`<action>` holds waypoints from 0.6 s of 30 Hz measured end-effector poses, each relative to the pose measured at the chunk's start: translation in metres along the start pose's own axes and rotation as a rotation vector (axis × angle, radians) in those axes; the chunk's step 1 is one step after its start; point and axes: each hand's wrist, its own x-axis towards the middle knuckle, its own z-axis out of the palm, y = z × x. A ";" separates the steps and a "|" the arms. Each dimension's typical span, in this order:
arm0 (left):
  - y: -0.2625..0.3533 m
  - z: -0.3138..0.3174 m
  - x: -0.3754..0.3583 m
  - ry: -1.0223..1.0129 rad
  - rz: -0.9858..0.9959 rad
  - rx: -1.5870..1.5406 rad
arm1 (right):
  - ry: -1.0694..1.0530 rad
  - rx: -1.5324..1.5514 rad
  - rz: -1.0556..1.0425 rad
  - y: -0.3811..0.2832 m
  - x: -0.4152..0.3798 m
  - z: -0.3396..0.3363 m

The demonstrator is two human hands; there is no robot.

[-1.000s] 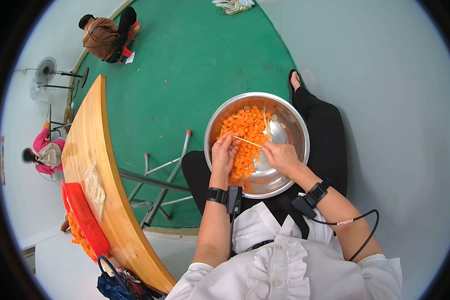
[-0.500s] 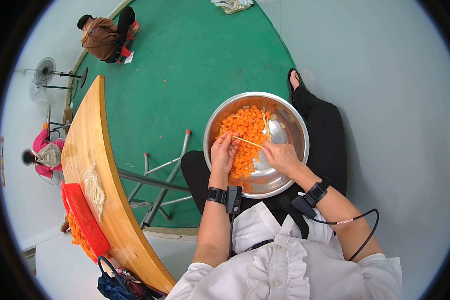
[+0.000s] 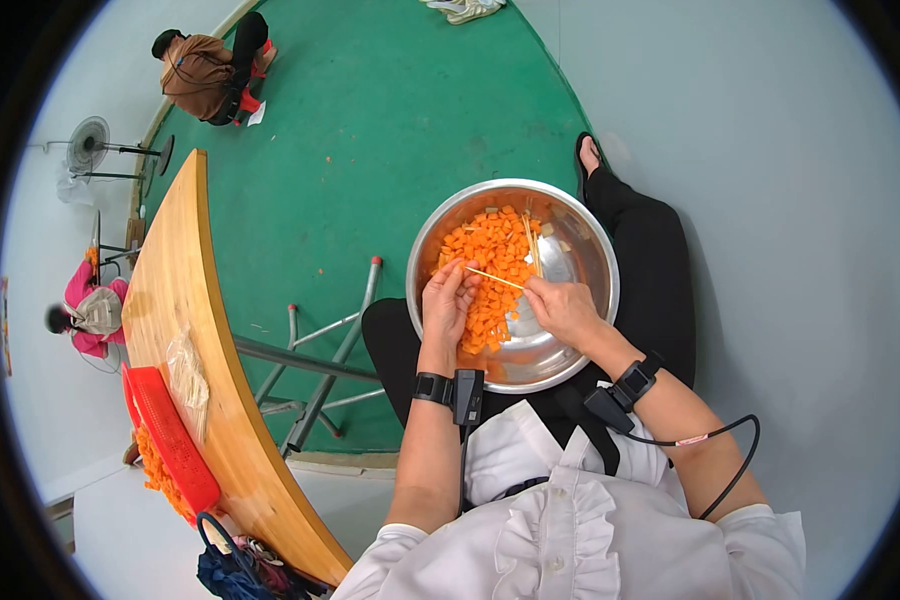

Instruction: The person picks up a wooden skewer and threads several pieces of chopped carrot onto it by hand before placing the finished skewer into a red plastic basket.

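A metal bowl (image 3: 592, 262) of diced carrots (image 3: 490, 240) rests on my lap. A thin wooden skewer (image 3: 497, 279) slants across the carrots between my hands. My right hand (image 3: 567, 312) pinches its right end. The fingers of my left hand (image 3: 448, 303) are pinched together at the other end; whether a carrot piece is between them too is hidden. Several loose skewers (image 3: 532, 243) lie on the carrots toward the bowl's right side.
To the left, a wooden table (image 3: 175, 245) holds a bag of skewers (image 3: 187, 385) and a red basket (image 3: 175, 440) beside more carrot pieces (image 3: 157, 470). Metal legs (image 3: 345, 340) stand beside my knee. Two other people (image 3: 202, 75) sit farther off, near a fan (image 3: 90, 143).
My hands and the skewer keep nearly the same place over the bowl. The bowl sits very slightly higher in view.
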 end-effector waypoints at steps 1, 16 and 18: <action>0.000 0.000 0.000 -0.002 0.000 0.004 | -0.006 0.001 0.004 0.000 0.000 0.000; 0.000 -0.001 0.001 0.002 -0.004 0.036 | -0.067 -0.031 0.018 -0.003 0.000 -0.005; 0.000 -0.001 0.001 -0.005 -0.021 0.035 | -0.053 -0.024 0.003 -0.002 -0.001 -0.006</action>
